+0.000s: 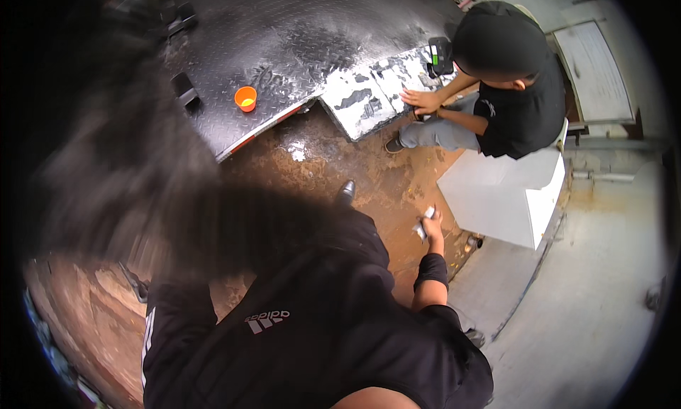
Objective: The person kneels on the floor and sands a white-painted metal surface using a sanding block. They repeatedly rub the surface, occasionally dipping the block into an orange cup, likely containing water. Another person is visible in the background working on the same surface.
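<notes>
My right hand is low on the right, its fingers closed around a small crumpled white piece; whether this is cloth or paper I cannot make out. It hangs over the brown, wet-looking floor, beside a large white box-like panel. A dark band circles my right forearm. My left hand does not show. A dark, motion-smeared shape fills much of the left side and hides what lies behind it; I cannot tell what it is.
Ahead is a black tread-plate platform with an orange cup on it. A co-worker in a black cap leans over a white, dark-patched ledge, hands on it. Near them lies a black object with a green patch.
</notes>
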A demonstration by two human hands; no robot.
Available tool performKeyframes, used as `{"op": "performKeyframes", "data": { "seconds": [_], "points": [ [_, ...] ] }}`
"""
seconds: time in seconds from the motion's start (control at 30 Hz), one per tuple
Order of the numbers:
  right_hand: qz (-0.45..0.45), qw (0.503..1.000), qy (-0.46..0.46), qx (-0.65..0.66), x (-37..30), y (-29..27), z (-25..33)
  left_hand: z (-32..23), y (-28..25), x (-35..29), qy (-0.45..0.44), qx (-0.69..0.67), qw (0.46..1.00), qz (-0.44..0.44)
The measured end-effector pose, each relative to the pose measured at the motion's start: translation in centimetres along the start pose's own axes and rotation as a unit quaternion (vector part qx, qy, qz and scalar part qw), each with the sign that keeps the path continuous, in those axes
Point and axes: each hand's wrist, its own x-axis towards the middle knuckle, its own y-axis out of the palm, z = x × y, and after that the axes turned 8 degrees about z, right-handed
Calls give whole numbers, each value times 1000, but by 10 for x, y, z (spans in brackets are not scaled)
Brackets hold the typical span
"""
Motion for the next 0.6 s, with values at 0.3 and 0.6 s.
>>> {"op": "performKeyframes", "data": {
  "seconds": [0.3, 0.6],
  "points": [
    [86, 892, -439, -63, 118, 107, 290, -98, 134, -352, -730, 136, 614, 268],
    [-60, 761, -528, -372, 239, 234, 363, -238, 242, -553, -833, -119, 446, 305]
  ]
}}
